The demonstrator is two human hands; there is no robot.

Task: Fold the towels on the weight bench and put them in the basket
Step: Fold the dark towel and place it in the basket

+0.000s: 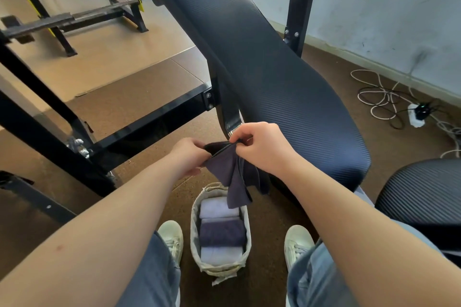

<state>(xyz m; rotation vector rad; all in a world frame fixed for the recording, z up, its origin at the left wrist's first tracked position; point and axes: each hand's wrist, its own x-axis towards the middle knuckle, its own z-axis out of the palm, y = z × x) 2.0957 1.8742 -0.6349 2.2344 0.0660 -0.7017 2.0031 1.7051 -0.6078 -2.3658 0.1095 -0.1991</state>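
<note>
A dark grey towel (234, 177) hangs in the air from both my hands, its lower end dangling over the basket. My left hand (190, 154) pinches its top edge on the left and my right hand (262, 147) pinches it on the right. Below, between my shoes, a pale fabric basket (194, 232) stands on the floor. It holds three folded towels: a light one (218, 208), a dark purple one (222, 233) and another light one (220, 254). The black weight bench pad (262, 62) runs from the top down to my right hand, with no towel showing on it.
The bench's black steel frame (154, 119) crosses at the left. A barbell rack (74, 17) stands at the far left. A second black pad (424, 189) sits at my right. White cables and a power strip (416, 114) lie on the brown floor by the wall.
</note>
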